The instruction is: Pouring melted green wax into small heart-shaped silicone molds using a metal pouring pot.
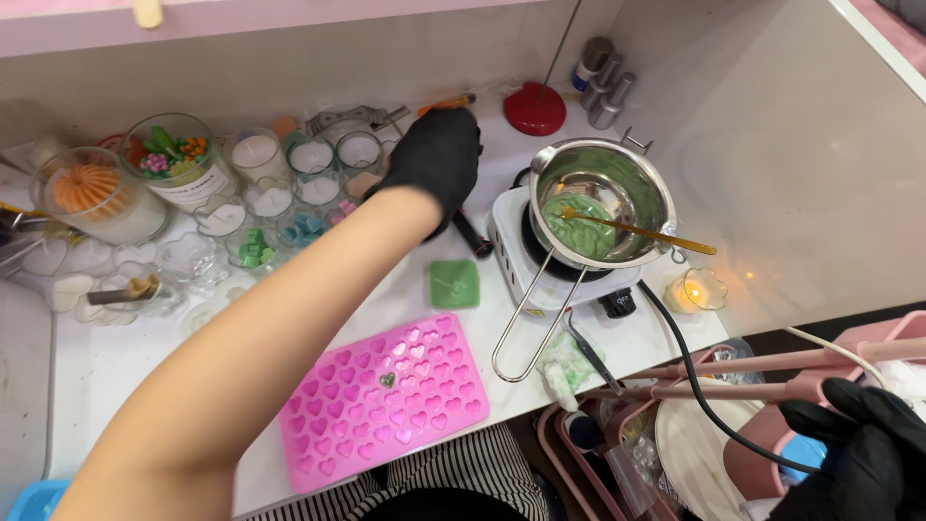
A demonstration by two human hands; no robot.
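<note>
My left hand, in a black glove, reaches across the white table to its back edge, palm down and fingers curled. Its fingertips are next to an orange-handled tool. A black handle sticks out from under the wrist; whether the hand grips anything is hidden. My right hand, also in a black glove, is low at the right over a pink cart, fingers bent; what it touches is unclear. A pink heart-shaped silicone mould lies near the front edge, with a green square wax piece behind it.
A steel pouring pot of green wax with a gold spoon sits on a small white hotplate. Several glass jars and candles crowd the back left. A lit candle and a red stand are at the right.
</note>
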